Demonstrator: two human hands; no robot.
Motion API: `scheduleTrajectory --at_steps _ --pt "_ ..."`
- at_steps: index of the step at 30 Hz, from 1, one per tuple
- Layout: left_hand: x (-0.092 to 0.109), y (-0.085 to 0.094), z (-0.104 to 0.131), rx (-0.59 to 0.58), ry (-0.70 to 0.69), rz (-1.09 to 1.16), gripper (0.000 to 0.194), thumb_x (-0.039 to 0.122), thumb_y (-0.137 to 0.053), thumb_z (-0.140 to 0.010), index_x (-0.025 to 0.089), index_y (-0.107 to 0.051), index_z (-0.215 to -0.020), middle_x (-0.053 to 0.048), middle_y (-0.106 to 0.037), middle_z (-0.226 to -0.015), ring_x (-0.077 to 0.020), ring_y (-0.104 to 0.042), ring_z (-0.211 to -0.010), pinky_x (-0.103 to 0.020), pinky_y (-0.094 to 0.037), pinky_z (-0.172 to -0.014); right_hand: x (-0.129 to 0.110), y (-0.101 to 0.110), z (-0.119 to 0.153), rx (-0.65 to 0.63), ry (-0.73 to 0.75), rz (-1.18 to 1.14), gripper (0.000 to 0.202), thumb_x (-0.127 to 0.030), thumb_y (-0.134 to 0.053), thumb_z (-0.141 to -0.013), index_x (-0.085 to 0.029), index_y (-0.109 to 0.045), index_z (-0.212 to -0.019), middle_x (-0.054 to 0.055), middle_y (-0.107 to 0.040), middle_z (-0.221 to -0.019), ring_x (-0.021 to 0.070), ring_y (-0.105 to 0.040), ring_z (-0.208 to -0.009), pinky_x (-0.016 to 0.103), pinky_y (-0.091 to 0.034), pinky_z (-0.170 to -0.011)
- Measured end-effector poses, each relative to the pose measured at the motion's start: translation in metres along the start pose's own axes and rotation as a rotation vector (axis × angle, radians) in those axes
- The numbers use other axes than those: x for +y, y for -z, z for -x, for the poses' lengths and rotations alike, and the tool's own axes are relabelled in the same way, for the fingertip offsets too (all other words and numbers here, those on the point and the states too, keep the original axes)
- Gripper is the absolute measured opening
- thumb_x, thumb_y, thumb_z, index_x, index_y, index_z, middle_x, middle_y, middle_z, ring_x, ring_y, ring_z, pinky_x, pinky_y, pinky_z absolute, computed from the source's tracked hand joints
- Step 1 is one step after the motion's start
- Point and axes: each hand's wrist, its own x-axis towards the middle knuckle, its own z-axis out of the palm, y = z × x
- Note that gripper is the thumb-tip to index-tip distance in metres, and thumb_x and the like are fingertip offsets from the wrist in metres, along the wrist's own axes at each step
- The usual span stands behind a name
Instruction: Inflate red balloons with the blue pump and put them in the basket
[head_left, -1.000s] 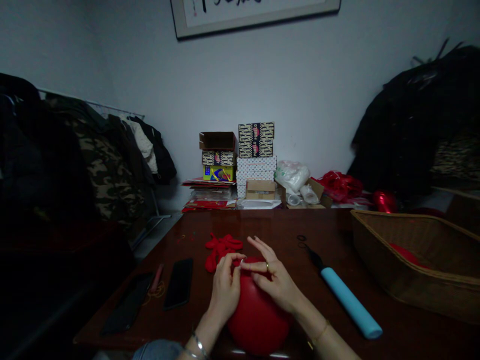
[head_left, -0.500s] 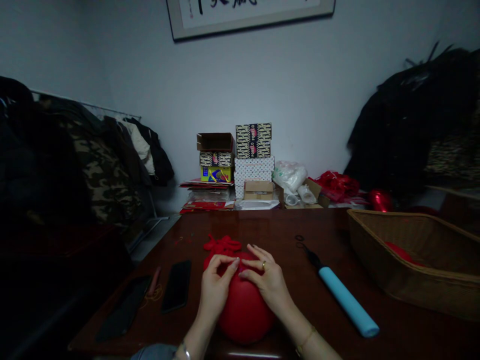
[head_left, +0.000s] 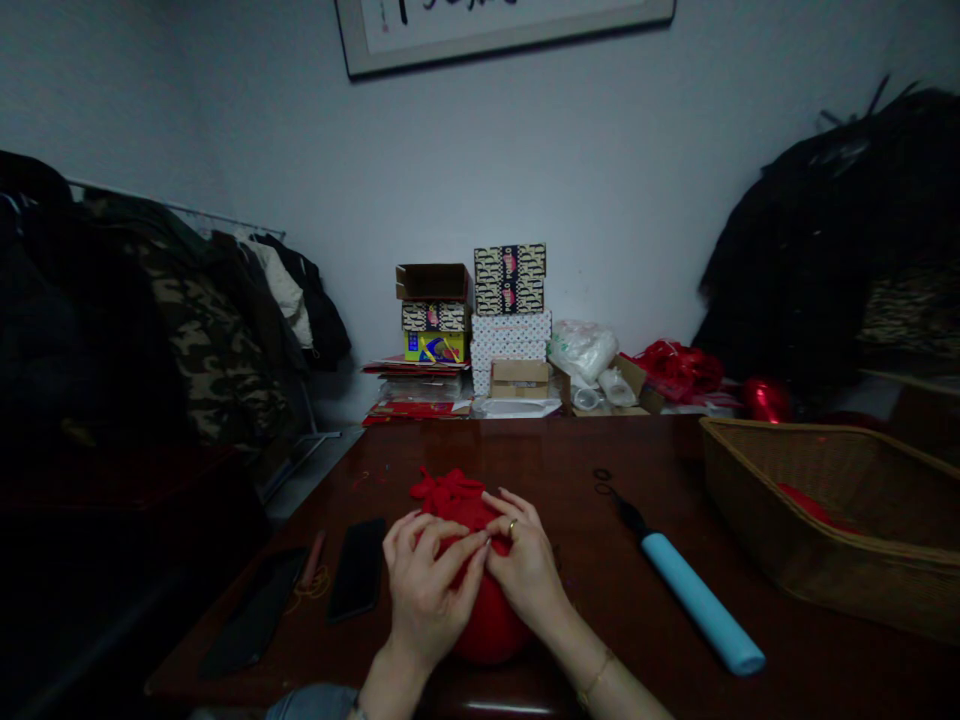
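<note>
A round, inflated red balloon (head_left: 491, 635) sits on the table's near side, partly hidden under both hands. My left hand (head_left: 429, 590) is closed, its thumb and fingers pinching at the top of the balloon. From the other side my right hand (head_left: 525, 565), a ring on one finger, pinches at the same spot, fingertips meeting the left ones. What exactly lies between the fingertips is too small to make out. Just beyond the hands is a heap of limp red balloons (head_left: 450, 490).
Right of my hands lies a light blue hand pump (head_left: 697, 600), with a wicker basket (head_left: 825, 560) farther right. A black phone (head_left: 357, 570), a dark flat pouch (head_left: 255, 610) and a reddish stick (head_left: 313, 560) with thin yellow string lie left. Stacked boxes (head_left: 510, 345) stand behind the table.
My left hand has turned, its back now covering more of the balloon. The fingertips of both hands have come together, and the balloon sits slightly higher in view.
</note>
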Motion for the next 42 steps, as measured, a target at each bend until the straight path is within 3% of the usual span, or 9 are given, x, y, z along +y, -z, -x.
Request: scheduleTrajectory --at_steps 4,10,15,18,24,28,30,34,42 --pt "0.006 -0.001 0.002 -0.049 0.009 -0.163 0.023 0.022 -0.064 -0.077 0.030 -0.069 -0.097 -0.002 -0.067 -0.078 -0.0206 -0.054 -0.082 -0.043 -0.033 -0.086 -0.002 -0.001 0.002 0.027 0.006 0.026 0.010 -0.017 -0.059 -0.072 -0.023 -0.060 -0.065 0.005 -0.061 -0.117 0.0232 -0.042 -0.120 0.046 -0.036 -0.097" --pt "0.009 0.003 -0.006 -0.228 0.095 -0.080 0.016 0.025 -0.059 -0.080 0.029 -0.070 -0.091 -0.001 -0.069 -0.079 -0.0203 -0.057 -0.084 -0.048 -0.026 -0.096 -0.002 -0.001 0.004 0.050 0.155 0.190 0.011 -0.011 -0.055 -0.073 -0.022 -0.057 -0.069 0.007 -0.059 -0.119 0.0250 -0.038 -0.124 0.046 -0.039 -0.096" --pt "0.004 0.006 -0.010 -0.372 0.189 -0.058 0.014 0.026 -0.058 -0.080 0.030 -0.070 -0.084 0.001 -0.070 -0.076 -0.0198 -0.060 -0.080 -0.051 -0.023 -0.098 -0.003 -0.003 0.005 0.069 0.308 0.353 0.015 -0.007 -0.051 -0.071 -0.021 -0.056 -0.069 0.005 -0.057 -0.122 0.0276 -0.033 -0.127 0.056 -0.026 -0.104" --pt "0.004 0.004 -0.009 -0.421 0.233 -0.080 0.013 0.025 -0.057 -0.078 0.029 -0.070 -0.080 0.001 -0.069 -0.073 -0.0191 -0.061 -0.074 -0.051 -0.025 -0.097 -0.002 -0.007 0.007 0.074 0.360 0.402 0.015 -0.008 -0.050 -0.074 -0.020 -0.057 -0.070 0.005 -0.056 -0.123 0.0268 -0.031 -0.129 0.055 -0.024 -0.105" --pt "-0.002 -0.007 -0.001 -0.380 0.279 -0.113 0.008 0.022 -0.057 -0.075 0.024 -0.065 -0.073 0.001 -0.066 -0.066 -0.0185 -0.061 -0.068 -0.046 -0.035 -0.093 -0.002 -0.009 0.010 0.034 0.403 0.399 0.016 -0.006 -0.052 -0.071 -0.020 -0.057 -0.076 0.007 -0.055 -0.123 0.0267 -0.029 -0.130 0.055 -0.023 -0.105" --pt "-0.013 -0.008 0.002 -0.314 0.305 0.021 0.010 0.019 -0.054 -0.077 0.022 -0.064 -0.077 -0.001 -0.068 -0.073 -0.0178 -0.063 -0.071 -0.039 -0.044 -0.085 0.000 -0.007 0.010 0.044 0.361 0.303 0.015 -0.008 -0.053 -0.070 -0.022 -0.056 -0.074 0.008 -0.058 -0.116 0.0264 -0.037 -0.125 0.054 -0.029 -0.102" --pt "-0.015 -0.006 0.002 -0.310 0.255 0.105 0.014 0.021 -0.053 -0.080 0.022 -0.066 -0.085 -0.003 -0.069 -0.082 -0.0178 -0.063 -0.079 -0.037 -0.046 -0.083 0.002 -0.006 0.008 0.075 0.302 0.235 0.011 -0.011 -0.053 -0.072 -0.022 -0.055 -0.072 0.008 -0.058 -0.113 0.0255 -0.039 -0.123 0.051 -0.035 -0.098" --pt "-0.012 -0.003 0.003 -0.330 0.132 0.128 0.024 0.022 -0.055 -0.082 0.025 -0.066 -0.103 -0.004 -0.070 -0.093 -0.0182 -0.063 -0.089 -0.042 -0.042 -0.093 0.005 -0.001 0.005 0.097 0.221 0.155 0.009 -0.014 -0.055 -0.074 -0.022 -0.054 -0.072 0.009 -0.056 -0.115 0.0248 -0.039 -0.122 0.047 -0.039 -0.096" --pt "-0.013 -0.002 0.005 -0.352 0.100 0.083 0.021 0.024 -0.055 -0.083 0.026 -0.069 -0.099 -0.004 -0.071 -0.087 -0.0185 -0.064 -0.083 -0.048 -0.042 -0.094 0.000 -0.001 0.007 0.097 0.227 0.169 0.011 -0.011 -0.053 -0.074 -0.021 -0.054 -0.073 0.009 -0.050 -0.123 0.0246 -0.033 -0.126 0.046 -0.037 -0.099"
